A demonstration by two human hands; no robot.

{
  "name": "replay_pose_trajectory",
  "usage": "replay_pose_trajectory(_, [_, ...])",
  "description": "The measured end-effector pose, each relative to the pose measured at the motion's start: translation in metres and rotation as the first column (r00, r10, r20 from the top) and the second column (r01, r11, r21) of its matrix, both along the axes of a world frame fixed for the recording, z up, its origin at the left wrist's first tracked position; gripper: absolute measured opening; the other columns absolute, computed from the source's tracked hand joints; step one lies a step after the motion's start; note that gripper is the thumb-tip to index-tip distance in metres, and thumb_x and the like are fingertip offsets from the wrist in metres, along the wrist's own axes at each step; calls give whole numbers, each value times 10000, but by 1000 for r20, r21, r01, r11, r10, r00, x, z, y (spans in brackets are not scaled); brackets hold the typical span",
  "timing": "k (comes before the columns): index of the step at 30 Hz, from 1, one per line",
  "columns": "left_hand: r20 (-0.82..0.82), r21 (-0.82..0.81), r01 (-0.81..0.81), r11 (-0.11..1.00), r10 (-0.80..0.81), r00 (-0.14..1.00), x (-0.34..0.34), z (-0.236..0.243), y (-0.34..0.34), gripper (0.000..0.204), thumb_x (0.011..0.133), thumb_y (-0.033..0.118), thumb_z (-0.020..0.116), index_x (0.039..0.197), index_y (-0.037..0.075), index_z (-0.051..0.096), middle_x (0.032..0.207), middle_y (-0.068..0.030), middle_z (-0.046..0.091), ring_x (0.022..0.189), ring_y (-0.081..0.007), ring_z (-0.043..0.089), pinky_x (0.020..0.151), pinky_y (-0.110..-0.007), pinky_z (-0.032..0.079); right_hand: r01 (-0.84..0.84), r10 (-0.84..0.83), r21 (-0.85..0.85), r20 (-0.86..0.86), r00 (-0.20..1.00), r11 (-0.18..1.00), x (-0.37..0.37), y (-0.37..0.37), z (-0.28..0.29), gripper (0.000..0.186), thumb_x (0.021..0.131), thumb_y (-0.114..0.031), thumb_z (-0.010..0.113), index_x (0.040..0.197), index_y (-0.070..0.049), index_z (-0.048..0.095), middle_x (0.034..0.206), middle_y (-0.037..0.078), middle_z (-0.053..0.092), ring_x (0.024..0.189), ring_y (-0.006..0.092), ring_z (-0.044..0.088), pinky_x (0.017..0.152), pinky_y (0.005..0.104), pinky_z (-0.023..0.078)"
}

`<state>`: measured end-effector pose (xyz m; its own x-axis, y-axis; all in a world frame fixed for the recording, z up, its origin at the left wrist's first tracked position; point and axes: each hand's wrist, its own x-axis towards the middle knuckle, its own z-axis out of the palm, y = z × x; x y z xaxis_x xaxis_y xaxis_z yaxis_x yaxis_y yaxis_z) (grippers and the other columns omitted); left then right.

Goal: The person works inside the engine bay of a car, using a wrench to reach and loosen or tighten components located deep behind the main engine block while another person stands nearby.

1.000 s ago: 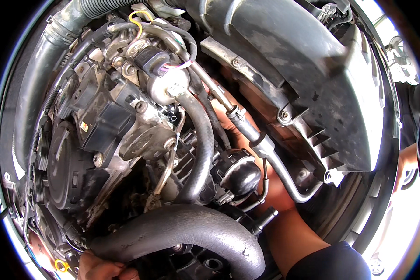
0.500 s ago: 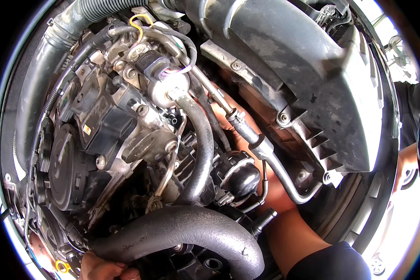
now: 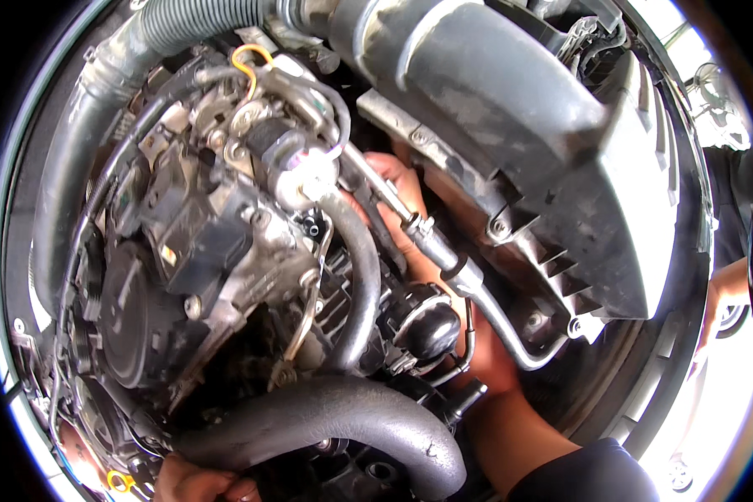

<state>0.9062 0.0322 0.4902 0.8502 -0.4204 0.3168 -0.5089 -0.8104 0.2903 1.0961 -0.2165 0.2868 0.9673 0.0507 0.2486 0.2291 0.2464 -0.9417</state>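
At the lower left, my left hand point(image 3: 197, 483) rests by the end of a thick black hose point(image 3: 318, 410), fingers curled; what they close on, if anything, is hidden. My right forearm point(image 3: 510, 427) reaches deep into the engine bay, passing behind a round black-capped part point(image 3: 429, 326) and a metal pipe with a grey sleeve point(image 3: 431, 243). Beyond the pipe, my right hand point(image 3: 402, 180) shows only in part, bent beside a dark narrow hose; its fingertips are hidden. A curved rubber hose point(image 3: 366, 284) runs down from a silver round part point(image 3: 305, 180) left of that hand.
A large black plastic housing point(image 3: 510, 92) covers the upper right, above a bolted metal bracket point(image 3: 477, 188). Along the left lie a wide air duct point(image 3: 67, 192) and a round black cover point(image 3: 125, 318). Another person's arm point(image 3: 730, 284) is at the right edge.
The view has shifted slightly. My right hand has moved a little farther up behind the pipe, and more of its bent knuckles shows. My left hand stays by the thick hose.
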Motion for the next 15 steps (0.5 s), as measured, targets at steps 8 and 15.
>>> replay_pose_trajectory(8, [-37, -15, -4, 1000, 4, 999, 5, 4, 0, 152, 919, 175, 645, 865, 41, 598, 687, -129, 587, 548, -300, 567, 495, -383, 465, -299, 366, 375, -120, 923, 878, -17, -18, 17, 421, 834, -61, 791, 1208, -6, 604, 955, 43, 717, 852, 77, 665, 802, 232, 533])
replay_pose_trajectory(15, [57, 15, -28, 1000, 27, 998, 1, 7, -2, 186, 938, 204, 659, 890, 33, 605, 703, -138, 591, 534, -314, 566, 482, -397, 464, -370, 376, 175, 2, 927, 912, 2, -3, 11, 325, 790, -107, 838, 1069, -20, 696, 843, -27, 698, 707, 40, 579, 613, 219, 464])
